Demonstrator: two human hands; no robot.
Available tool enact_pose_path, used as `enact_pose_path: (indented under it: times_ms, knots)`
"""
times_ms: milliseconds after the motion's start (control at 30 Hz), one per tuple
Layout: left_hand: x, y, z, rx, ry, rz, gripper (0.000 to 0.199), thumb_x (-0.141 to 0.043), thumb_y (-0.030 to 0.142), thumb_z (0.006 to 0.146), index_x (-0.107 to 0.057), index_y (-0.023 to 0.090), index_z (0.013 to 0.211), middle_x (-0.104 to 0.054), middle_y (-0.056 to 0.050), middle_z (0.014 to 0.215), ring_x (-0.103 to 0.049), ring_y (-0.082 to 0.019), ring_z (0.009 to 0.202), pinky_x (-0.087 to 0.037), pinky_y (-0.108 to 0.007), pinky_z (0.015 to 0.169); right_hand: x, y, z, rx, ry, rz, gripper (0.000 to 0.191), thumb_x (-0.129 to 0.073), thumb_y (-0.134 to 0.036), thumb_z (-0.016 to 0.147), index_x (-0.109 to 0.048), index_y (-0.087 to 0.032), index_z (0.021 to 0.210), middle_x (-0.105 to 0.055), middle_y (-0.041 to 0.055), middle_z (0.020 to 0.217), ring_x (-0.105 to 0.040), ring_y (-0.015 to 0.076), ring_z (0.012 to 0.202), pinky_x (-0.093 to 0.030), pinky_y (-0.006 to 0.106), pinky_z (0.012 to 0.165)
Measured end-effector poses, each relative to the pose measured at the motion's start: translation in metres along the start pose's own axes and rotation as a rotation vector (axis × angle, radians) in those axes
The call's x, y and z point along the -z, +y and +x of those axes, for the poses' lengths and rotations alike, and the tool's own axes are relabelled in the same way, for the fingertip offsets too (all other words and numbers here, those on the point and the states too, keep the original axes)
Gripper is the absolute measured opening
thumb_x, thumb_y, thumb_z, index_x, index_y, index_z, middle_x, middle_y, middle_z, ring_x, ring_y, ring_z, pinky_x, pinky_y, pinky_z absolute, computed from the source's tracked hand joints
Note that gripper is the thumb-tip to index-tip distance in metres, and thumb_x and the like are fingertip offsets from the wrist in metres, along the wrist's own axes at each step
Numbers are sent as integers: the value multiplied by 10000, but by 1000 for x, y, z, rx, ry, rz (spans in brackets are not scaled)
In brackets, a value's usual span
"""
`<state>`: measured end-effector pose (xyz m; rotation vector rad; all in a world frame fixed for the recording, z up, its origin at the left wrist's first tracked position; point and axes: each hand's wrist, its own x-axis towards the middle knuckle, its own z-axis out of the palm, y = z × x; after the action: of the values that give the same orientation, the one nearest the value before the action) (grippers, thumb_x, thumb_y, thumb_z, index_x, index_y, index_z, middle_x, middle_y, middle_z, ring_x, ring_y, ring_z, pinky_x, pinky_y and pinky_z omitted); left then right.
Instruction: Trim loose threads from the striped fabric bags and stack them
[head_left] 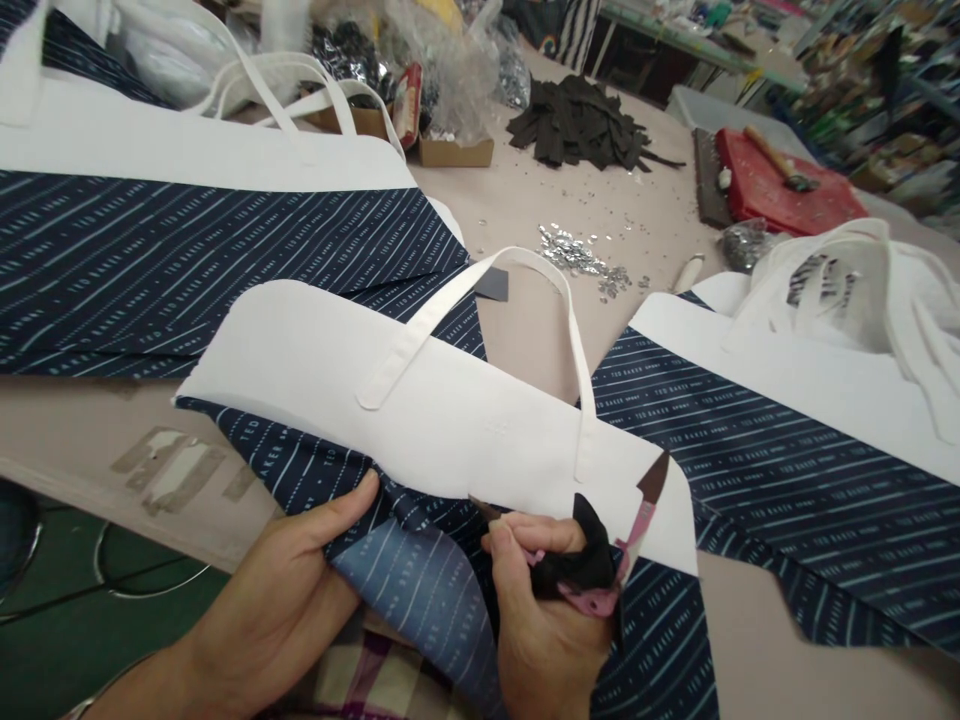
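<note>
A bag panel, white on top (300,345) with a sewn-on white strap handle (450,300) and navy printed fabric (300,465) below, lies tilted before me. My left hand (300,560) grips the folded navy fabric near its seam, thumb on top and fingers underneath. In my right hand (540,610) is a pair of pink scissors (600,600) with black wrapping on the handle. One dark blade points up and away over the white part. Between my right thumb and index finger, a small dark tip touches the seam; what it belongs to is hidden.
Similar striped pieces lie at left (225,260) and right (787,430). Beyond are scattered silver bits (577,250), a pile of dark strips (581,125), and a red slab (780,185) bearing a hammer (780,160). Plastic bags (457,70) stand at the back.
</note>
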<state>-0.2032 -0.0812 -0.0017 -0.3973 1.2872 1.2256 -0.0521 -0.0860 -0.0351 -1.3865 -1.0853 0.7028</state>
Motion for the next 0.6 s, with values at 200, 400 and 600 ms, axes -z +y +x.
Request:
enact_pose_path:
  times_ms: [200,400,600]
  knots:
    - [4,-3,2,12,-32,15,405,-732,130,847,-739,227,1241,-795,-91,1130,-739,-304,1060,-587,-446,984,-3,-4,1,69,-16,-60,171,-752,-153,807,-640,-192,683,-689,-37,645,-686,104,593,-547,201,651]
    - [-1,-4,0,-1,-51,4,371,-678,146,893,-729,209,1255,-779,-86,1184,-720,-294,1108,-559,-438,1038,1,-4,0,43,-19,-3,186,-746,-141,805,-631,-186,665,-680,-37,636,-673,95,581,-535,180,610]
    - [-2,0,-4,-10,-24,-18,406,-566,146,963,-663,222,1350,-789,-86,1150,-731,-277,1086,-544,-449,1064,12,-2,1,36,-5,89,191,-718,-113,821,-593,-200,704,-676,-45,655,-660,95,568,-550,181,595]
